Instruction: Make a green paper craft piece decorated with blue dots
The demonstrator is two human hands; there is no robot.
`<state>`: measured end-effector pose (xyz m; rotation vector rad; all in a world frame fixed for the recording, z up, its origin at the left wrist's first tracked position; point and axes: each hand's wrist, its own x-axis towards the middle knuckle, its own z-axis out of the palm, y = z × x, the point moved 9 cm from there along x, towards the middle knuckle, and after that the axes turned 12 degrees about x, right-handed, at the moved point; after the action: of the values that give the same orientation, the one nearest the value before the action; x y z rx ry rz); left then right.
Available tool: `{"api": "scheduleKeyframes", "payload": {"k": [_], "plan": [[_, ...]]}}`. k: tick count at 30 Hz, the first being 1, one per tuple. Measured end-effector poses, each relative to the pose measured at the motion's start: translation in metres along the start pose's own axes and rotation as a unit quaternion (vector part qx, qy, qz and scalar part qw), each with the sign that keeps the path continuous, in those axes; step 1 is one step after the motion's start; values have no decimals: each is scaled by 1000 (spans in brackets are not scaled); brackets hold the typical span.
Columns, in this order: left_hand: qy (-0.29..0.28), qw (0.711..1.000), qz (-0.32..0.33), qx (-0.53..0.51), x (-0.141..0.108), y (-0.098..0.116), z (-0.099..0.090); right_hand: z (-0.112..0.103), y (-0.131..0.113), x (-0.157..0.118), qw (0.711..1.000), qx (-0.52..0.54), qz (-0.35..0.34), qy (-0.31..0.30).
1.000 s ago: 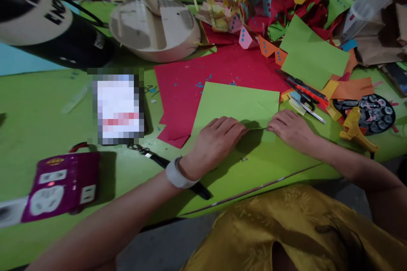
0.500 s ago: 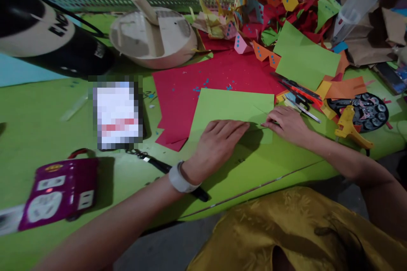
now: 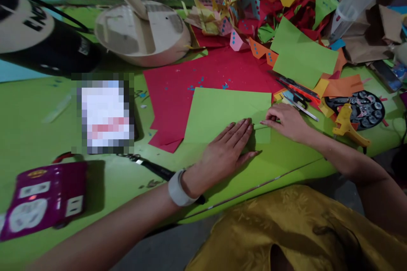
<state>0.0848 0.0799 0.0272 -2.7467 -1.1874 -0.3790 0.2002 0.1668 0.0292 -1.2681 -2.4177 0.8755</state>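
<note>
A light green paper sheet [image 3: 222, 106] lies on the green table, partly over red paper [image 3: 168, 106]. My left hand [image 3: 227, 146] rests flat on the sheet's lower part, palm down, fingers stretched out and thumb apart. To its right, my right hand [image 3: 282, 122] pinches something thin at the sheet's lower right area, a small flap or strip of green paper as far as I can see. Thumb and index finger meet on it, and the other fingers are curled.
Scissors [image 3: 294, 89] and a cutter lie right of the sheet, near a yellow glue gun [image 3: 345, 123]. A phone [image 3: 104, 114], purple power strip [image 3: 47, 199] and round bowl [image 3: 171, 34] stand left. Cut paper shapes [image 3: 248, 12] pile up behind.
My left hand has flattened onto the sheet, its thumb now spread out toward the right. The right hand keeps its pinch at nearly the same place. The view has shifted slightly.
</note>
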Motion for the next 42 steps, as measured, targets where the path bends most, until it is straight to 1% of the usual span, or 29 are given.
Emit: {"api": "scheduleKeyframes", "payload": {"k": [5,10,15,18,19,21,23,24,25,26,27,29,31,34,39,42], "plan": [[-18,1000,-23,-10,0,-2,3,1,-1,1,1000,-4,1,-12],[-30,999,-27,-11,-2,-1,6,0,0,1,1000,-5,6,-20],[-32,999,-27,-12,-2,-2,6,-9,8,-3,999,-24,18,-26],[-32,999,-23,-4,-2,-1,5,-17,12,-7,998,-43,42,-32],[-31,999,-23,-2,-1,-2,4,-21,12,-10,997,-53,50,-26],[-31,999,-23,-1,-1,-2,3,-31,5,-15,995,-85,56,16],[-34,999,-22,-2,-1,-2,3,-35,-12,-22,990,-121,20,66],[-36,999,-22,-3,-1,-2,4,-30,-22,-26,988,-134,-14,75],[-38,999,-21,-4,-1,-2,4,-20,-34,-30,986,-141,-62,62],[-38,999,-19,-4,-1,-2,4,-5,-43,-34,983,-145,-105,35],[-38,999,-15,-1,-2,-2,5,9,-48,-38,980,-149,-134,10],[-39,999,-5,9,-2,-2,7,32,-46,-43,978,-153,-140,-21],[-41,999,1,18,-3,-1,8,44,-39,-45,980,-147,-128,-33],[-41,999,-2,16,-4,-1,8,48,-33,-46,982,-139,-126,-34],[-47,999,-23,-8,-5,-2,9,43,-34,-48,981,-132,-136,-49],[-41,999,-28,-13,-3,-1,8,42,-34,-49,977,-144,-144,-62]]}}
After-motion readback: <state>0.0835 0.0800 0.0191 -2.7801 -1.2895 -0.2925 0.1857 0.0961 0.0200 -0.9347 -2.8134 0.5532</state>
